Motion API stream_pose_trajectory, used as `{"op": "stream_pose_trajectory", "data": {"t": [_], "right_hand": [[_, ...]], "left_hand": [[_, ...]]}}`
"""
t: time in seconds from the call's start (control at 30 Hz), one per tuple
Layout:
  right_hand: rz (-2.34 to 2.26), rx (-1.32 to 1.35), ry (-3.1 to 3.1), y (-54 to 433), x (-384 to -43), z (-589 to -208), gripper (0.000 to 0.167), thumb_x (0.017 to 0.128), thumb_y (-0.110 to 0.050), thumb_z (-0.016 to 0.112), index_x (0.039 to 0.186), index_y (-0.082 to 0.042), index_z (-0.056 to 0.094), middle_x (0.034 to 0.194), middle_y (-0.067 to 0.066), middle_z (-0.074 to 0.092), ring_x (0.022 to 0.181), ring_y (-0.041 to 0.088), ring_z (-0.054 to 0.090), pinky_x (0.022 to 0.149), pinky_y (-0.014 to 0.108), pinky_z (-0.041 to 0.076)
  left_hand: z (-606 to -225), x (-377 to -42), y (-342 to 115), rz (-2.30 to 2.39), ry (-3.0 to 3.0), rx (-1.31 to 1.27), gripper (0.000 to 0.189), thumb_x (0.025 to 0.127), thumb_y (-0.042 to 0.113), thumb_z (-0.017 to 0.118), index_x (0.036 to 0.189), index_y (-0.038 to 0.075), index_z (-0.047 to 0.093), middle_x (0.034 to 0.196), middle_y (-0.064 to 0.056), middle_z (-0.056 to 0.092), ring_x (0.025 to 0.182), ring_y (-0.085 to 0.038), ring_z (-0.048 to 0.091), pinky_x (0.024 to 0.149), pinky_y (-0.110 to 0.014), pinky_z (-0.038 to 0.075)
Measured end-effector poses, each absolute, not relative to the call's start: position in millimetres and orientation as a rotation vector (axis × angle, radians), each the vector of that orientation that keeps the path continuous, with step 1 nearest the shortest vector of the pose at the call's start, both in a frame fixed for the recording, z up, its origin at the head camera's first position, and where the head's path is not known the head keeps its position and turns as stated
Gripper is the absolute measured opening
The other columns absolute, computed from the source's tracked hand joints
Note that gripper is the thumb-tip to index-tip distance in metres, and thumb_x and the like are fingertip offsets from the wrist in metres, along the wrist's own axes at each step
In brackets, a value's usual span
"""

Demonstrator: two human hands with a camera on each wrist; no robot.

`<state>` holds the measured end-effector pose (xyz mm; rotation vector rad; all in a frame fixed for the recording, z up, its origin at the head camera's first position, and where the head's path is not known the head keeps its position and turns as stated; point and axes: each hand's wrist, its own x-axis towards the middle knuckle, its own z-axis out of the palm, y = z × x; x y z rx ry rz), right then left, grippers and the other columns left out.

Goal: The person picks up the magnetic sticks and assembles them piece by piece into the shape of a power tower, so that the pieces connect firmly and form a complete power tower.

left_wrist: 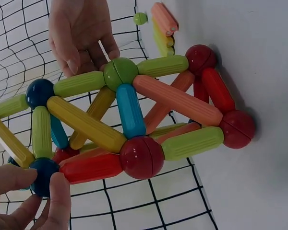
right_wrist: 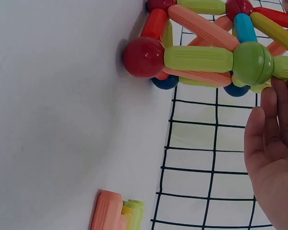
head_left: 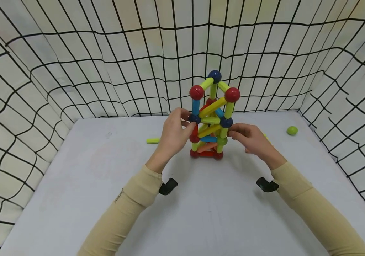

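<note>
A tall tower of magnetic rods and balls (head_left: pixel 212 107) stands on the white table, its triangular tiers joined by red, blue and green balls. My left hand (head_left: pixel 174 133) is at its left side, thumb and fingers pinching a dark blue ball (left_wrist: pixel 44 176) partway up. On the opposite side, my right hand (head_left: pixel 249 138) has its fingertips right beside the tower. In the right wrist view its fingers are loosely extended near a green ball (right_wrist: pixel 253 63), with nothing gripped. Red balls (right_wrist: pixel 144 57) form the base corners.
A loose green rod (head_left: pixel 153 140) lies left of the tower, and a green ball (head_left: pixel 292 130) sits at the far right. Pink (right_wrist: pixel 107 211) and yellow-green rods lie behind my right hand. Black-lined netting (head_left: pixel 176 53) rises around the table's back and sides.
</note>
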<state>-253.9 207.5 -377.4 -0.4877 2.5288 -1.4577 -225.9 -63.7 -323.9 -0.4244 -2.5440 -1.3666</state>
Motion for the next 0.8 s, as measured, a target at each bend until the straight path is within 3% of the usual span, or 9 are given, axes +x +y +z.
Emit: {"op": "stream_pose_trajectory", "data": {"t": [0.17, 0.4, 0.63, 0.8], "right_hand": [[-1.474, -0.497, 2.549, 207.7, -260.2, -379.2, 0.038, 0.103, -0.031, 0.049, 0.131, -0.005, 0.055, 0.121, 0.015, 0.062, 0.111, 0.032, 0.057, 0.101, 0.055, 0.042], [-1.473, -0.470, 2.559, 204.2, -276.6, -385.1, 0.049, 0.103, -0.031, 0.051, 0.146, -0.011, 0.041, 0.140, 0.013, 0.049, 0.120, 0.032, 0.054, 0.102, 0.049, 0.044], [-1.484, -0.452, 2.560, 193.5, -291.6, -383.3, 0.050, 0.103, -0.030, 0.051, 0.148, -0.013, 0.039, 0.142, 0.011, 0.047, 0.127, 0.030, 0.048, 0.105, 0.049, 0.042], [-1.484, -0.405, 2.523, 188.1, -293.0, -380.8, 0.046, 0.104, -0.029, 0.047, 0.146, -0.011, 0.042, 0.140, 0.013, 0.050, 0.127, 0.032, 0.047, 0.109, 0.053, 0.035]], "left_hand": [[-337.4, -240.9, -86.6, -1.274, -2.700, -0.351, 0.026, 0.097, 0.002, 0.046, 0.120, -0.005, 0.057, 0.117, -0.018, 0.059, 0.104, -0.030, 0.059, 0.086, -0.040, 0.052], [-382.5, -265.2, -134.1, -0.741, -3.139, -0.251, 0.033, 0.097, -0.005, 0.041, 0.125, -0.012, 0.056, 0.129, -0.029, 0.053, 0.124, -0.040, 0.048, 0.103, -0.047, 0.041], [-412.3, -267.9, -156.4, -0.440, -3.128, -0.216, 0.023, 0.090, -0.012, 0.052, 0.109, -0.013, 0.065, 0.107, -0.027, 0.063, 0.104, -0.040, 0.059, 0.092, -0.045, 0.049], [-420.4, -266.2, -156.0, -0.524, -3.111, -0.159, 0.022, 0.091, -0.011, 0.053, 0.112, -0.010, 0.060, 0.105, -0.026, 0.060, 0.098, -0.038, 0.058, 0.087, -0.045, 0.050]]}}
